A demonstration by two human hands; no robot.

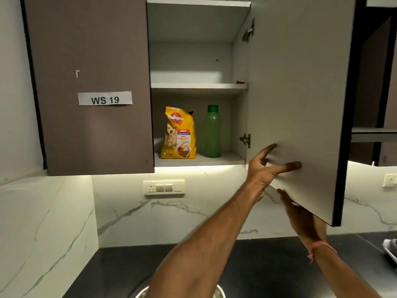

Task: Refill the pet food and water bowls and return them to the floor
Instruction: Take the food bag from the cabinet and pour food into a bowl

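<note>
From the head view, the step in hand looks like fetching supplies: the wall cabinet door point(300, 93) stands swung open, and on the lower shelf point(199, 161) the yellow Pedigree dog food bag point(178, 134) stands upright just beside a green water bottle point(212, 132), apart from it. The left hand point(264, 168) is spread, its fingers straight and touching the door's inner face; its grip is loose and holds nothing. The right hand point(300, 214) reaches under the door's bottom edge; its fingers are partly hidden, so I cannot tell whether they curl round it. A steel bowl point(219, 292) peeks out at the bottom of the frame on the dark table point(107, 272). Next, I judge, a hand must leave the door and reach in for the bag or the bottle.
</note>
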